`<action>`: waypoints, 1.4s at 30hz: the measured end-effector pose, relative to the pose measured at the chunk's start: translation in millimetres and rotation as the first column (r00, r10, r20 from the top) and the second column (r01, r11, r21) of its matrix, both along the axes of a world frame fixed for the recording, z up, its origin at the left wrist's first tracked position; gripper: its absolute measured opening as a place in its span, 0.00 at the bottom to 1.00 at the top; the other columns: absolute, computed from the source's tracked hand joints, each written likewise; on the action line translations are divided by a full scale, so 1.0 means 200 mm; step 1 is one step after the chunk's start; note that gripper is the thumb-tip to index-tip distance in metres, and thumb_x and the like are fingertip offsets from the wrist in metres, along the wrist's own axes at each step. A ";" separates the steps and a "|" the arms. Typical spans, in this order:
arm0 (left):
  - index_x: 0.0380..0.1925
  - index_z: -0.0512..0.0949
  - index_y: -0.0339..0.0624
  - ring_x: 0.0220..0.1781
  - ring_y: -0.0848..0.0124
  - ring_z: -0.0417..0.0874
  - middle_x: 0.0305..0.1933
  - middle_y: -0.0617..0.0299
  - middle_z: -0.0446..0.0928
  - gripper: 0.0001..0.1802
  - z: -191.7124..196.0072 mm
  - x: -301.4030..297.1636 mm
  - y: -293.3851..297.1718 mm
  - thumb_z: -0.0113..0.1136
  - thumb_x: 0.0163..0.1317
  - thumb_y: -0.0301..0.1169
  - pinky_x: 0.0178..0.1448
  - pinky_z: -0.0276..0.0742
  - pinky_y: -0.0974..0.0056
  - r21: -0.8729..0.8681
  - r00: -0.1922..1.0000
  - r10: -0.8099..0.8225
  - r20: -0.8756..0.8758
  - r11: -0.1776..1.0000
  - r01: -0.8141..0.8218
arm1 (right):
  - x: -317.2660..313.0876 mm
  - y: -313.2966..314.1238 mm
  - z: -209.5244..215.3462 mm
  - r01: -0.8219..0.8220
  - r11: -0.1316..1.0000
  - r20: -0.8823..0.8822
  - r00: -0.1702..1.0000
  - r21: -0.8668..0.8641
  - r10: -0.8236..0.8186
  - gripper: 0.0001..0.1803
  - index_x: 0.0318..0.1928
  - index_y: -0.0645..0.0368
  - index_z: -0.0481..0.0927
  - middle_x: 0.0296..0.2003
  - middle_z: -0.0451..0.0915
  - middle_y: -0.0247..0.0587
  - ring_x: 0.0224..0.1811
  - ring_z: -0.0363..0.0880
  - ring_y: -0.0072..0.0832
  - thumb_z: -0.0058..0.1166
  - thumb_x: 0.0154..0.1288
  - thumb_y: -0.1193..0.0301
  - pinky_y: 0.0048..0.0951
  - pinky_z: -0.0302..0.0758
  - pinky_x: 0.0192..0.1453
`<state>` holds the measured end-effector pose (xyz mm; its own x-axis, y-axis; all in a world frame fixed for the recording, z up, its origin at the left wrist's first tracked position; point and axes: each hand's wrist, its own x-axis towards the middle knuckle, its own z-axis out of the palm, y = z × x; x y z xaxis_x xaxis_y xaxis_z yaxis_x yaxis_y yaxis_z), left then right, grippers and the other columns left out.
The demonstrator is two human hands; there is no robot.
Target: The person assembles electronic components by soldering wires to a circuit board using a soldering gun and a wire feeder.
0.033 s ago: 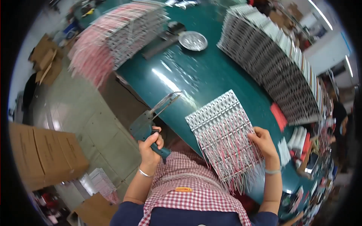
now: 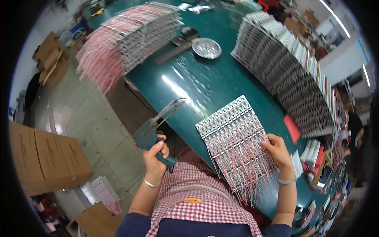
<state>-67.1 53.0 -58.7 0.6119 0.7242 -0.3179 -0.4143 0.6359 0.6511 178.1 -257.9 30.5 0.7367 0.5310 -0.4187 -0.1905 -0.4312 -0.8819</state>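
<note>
My left hand (image 2: pixel 157 155) is wrapped round the handle of a dark green soldering gun (image 2: pixel 147 132), and its two thin metal prongs point up over the table's near edge. With thumb on top, my right hand (image 2: pixel 277 150) grips the right edge of a panel of small circuit boards (image 2: pixel 227 120). The panel is white and grey, with rows of small parts, and many thin red and white wires lie across its lower part and hang off the near end. It lies tilted at the edge of the green table (image 2: pixel 189 87). The prongs are apart from the panel.
A tall stack of wired panels (image 2: pixel 134 39) stands at the far left and a long stack of panels (image 2: pixel 284 67) at the right. Between them is a round metal dish (image 2: pixel 206 48). Brown cartons (image 2: pixel 49 158) sit on the floor at left. A red piece (image 2: pixel 291 128) lies by the right stack.
The view has shifted a little, so the stacks and the dish sit slightly further right. My left hand and the soldering gun appear slightly further left. Both grips are unchanged.
</note>
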 end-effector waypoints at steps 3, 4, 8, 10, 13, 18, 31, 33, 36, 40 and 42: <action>0.45 0.76 0.31 0.24 0.73 0.73 0.41 0.53 0.78 0.12 0.09 -0.18 0.13 0.59 0.60 0.20 0.25 0.69 0.69 0.095 0.974 0.227 0.020 0.969 -0.228 | 0.16 0.28 0.18 -0.133 0.991 0.127 0.984 0.026 0.128 0.06 0.38 0.65 0.81 0.32 0.78 0.24 0.33 0.70 0.12 0.57 0.70 0.74 0.18 0.68 0.39; 0.45 0.76 0.31 0.24 0.73 0.73 0.40 0.54 0.78 0.12 0.09 -0.22 0.17 0.59 0.60 0.20 0.25 0.69 0.69 0.127 0.955 0.295 0.027 0.947 -0.296 | 0.21 0.41 0.23 -0.112 0.991 0.110 0.988 0.068 0.104 0.06 0.39 0.65 0.82 0.31 0.77 0.24 0.33 0.70 0.11 0.57 0.70 0.73 0.18 0.67 0.39; 0.47 0.75 0.32 0.24 0.75 0.72 0.37 0.57 0.75 0.14 0.12 -0.42 0.30 0.58 0.61 0.21 0.25 0.68 0.71 0.273 0.867 0.490 0.087 0.825 -0.494 | 0.50 1.05 0.34 -0.106 0.921 0.049 0.994 0.375 0.094 0.14 0.51 0.68 0.80 0.42 0.84 0.37 0.42 0.81 0.22 0.53 0.75 0.70 0.27 0.78 0.49; 0.47 0.75 0.32 0.24 0.77 0.71 0.36 0.57 0.75 0.13 0.16 -0.48 0.34 0.58 0.62 0.21 0.25 0.67 0.72 0.293 0.777 0.624 0.079 0.731 -0.617 | 0.59 1.44 0.40 -0.060 0.861 -0.022 0.996 0.504 0.082 0.15 0.53 0.70 0.78 0.47 0.84 0.44 0.45 0.83 0.30 0.53 0.74 0.70 0.34 0.80 0.53; 0.47 0.75 0.33 0.24 0.78 0.71 0.34 0.58 0.74 0.13 0.16 -0.56 0.37 0.58 0.62 0.21 0.25 0.68 0.72 0.359 0.746 0.662 0.065 0.682 -0.637 | 0.60 2.08 0.40 0.119 0.749 -0.212 0.977 0.652 0.029 0.15 0.54 0.71 0.78 0.51 0.82 0.52 0.51 0.83 0.42 0.52 0.73 0.74 0.45 0.80 0.62; 0.47 0.75 0.33 0.24 0.78 0.70 0.28 0.61 0.72 0.12 0.17 -0.65 0.27 0.57 0.63 0.23 0.25 0.66 0.73 0.383 0.674 0.739 0.004 0.622 -0.683 | 0.52 2.83 0.34 0.498 0.518 -0.585 0.811 0.696 0.008 0.16 0.49 0.75 0.76 0.44 0.83 0.59 0.44 0.86 0.51 0.42 0.62 0.86 0.59 0.85 0.50; 0.47 0.75 0.35 0.23 0.79 0.69 0.24 0.66 0.70 0.12 0.11 -0.47 0.27 0.59 0.64 0.24 0.26 0.64 0.73 0.440 0.747 0.649 -0.144 0.718 -0.539 | 0.57 2.40 0.30 -0.220 0.959 0.635 0.770 0.178 0.059 0.08 0.39 0.62 0.82 0.25 0.82 0.49 0.31 0.83 0.46 0.56 0.59 0.75 0.44 0.79 0.35; 0.36 0.73 0.36 0.24 0.75 0.69 0.24 0.65 0.69 0.04 0.07 -0.47 0.26 0.56 0.63 0.18 0.28 0.65 0.70 0.658 0.767 0.584 -0.266 0.692 -0.298 | 0.62 2.02 0.36 -0.257 0.950 0.971 0.205 0.177 -0.125 0.09 0.38 0.60 0.84 0.33 0.83 0.51 0.39 0.81 0.51 0.58 0.55 0.76 0.46 0.77 0.48; 0.24 0.67 0.40 0.23 0.72 0.66 0.22 0.64 0.68 0.11 0.14 -0.27 0.24 0.53 0.62 0.15 0.29 0.63 0.67 0.726 0.825 0.483 -0.295 0.674 -0.134 | 0.79 1.26 0.49 0.069 0.988 0.987 -0.092 0.138 -0.131 0.12 0.43 0.61 0.83 0.44 0.80 0.51 0.52 0.77 0.48 0.59 0.56 0.76 0.46 0.75 0.56; 0.48 0.75 0.34 0.23 0.79 0.69 0.24 0.66 0.70 0.13 0.00 -0.16 0.25 0.59 0.64 0.24 0.25 0.63 0.73 0.372 0.933 0.332 -0.138 0.891 -0.262 | 0.97 0.26 0.52 0.632 0.767 0.921 -0.354 0.107 0.163 0.24 0.54 0.66 0.78 0.53 0.76 0.60 0.56 0.74 0.53 0.63 0.59 0.68 0.48 0.71 0.64; 0.49 0.74 0.33 0.23 0.78 0.69 0.26 0.65 0.71 0.14 -0.03 -0.11 0.29 0.59 0.63 0.23 0.25 0.64 0.73 0.385 0.954 0.264 -0.140 0.903 -0.193 | 0.99 -0.13 0.47 0.730 0.683 0.956 -0.171 -0.038 0.236 0.32 0.59 0.66 0.75 0.57 0.75 0.59 0.60 0.72 0.53 0.67 0.59 0.60 0.48 0.68 0.67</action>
<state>-88.7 110.9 -64.5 0.3719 0.9232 -0.0970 -0.3694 0.2430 0.8969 376.7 -283.6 124.5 0.5384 0.2472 0.8056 0.3020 -0.9491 0.0894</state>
